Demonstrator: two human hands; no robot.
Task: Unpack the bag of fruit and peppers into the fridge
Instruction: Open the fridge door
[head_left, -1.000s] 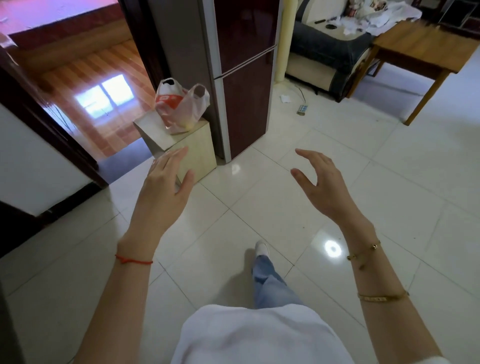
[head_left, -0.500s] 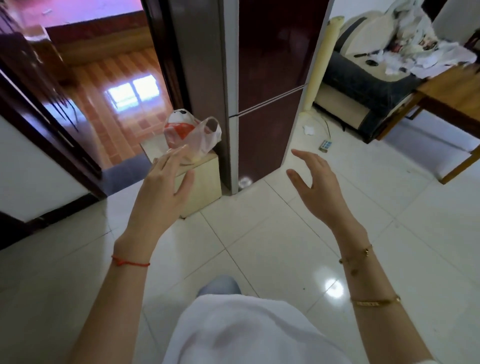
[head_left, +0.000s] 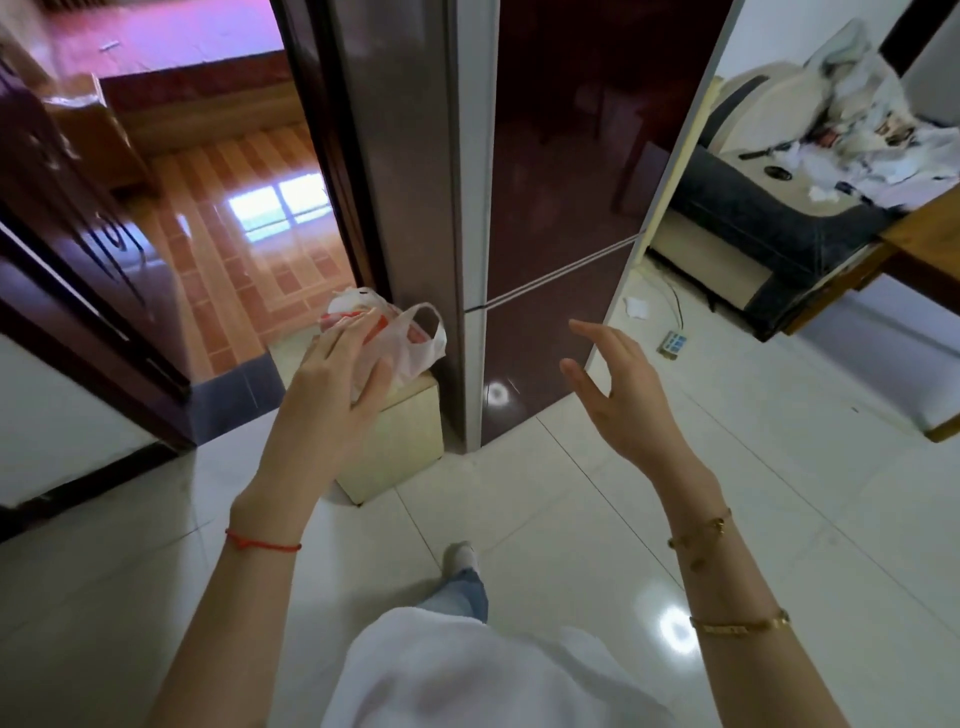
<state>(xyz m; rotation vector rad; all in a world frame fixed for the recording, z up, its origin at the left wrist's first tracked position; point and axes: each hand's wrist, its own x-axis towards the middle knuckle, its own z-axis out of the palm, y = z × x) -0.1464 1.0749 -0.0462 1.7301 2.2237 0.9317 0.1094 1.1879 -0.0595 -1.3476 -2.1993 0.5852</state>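
A translucent white plastic bag with red and orange contents sits on a cream cube stool just left of the tall dark-red fridge, whose two doors are closed. My left hand is raised with straight fingers in front of the bag and covers its left part; I cannot tell whether it touches the bag. My right hand hovers open, palm turned left, in front of the fridge's lower door and holds nothing.
An open doorway to a room with a wooden floor lies at the left, with a dark door swung open. A cluttered sofa and a wooden table stand at the right. Glossy white tiles cover the floor.
I have walked closer to the fridge and stool. My left hand has moved forward until it overlaps the bag. My right hand has stayed open beside it.
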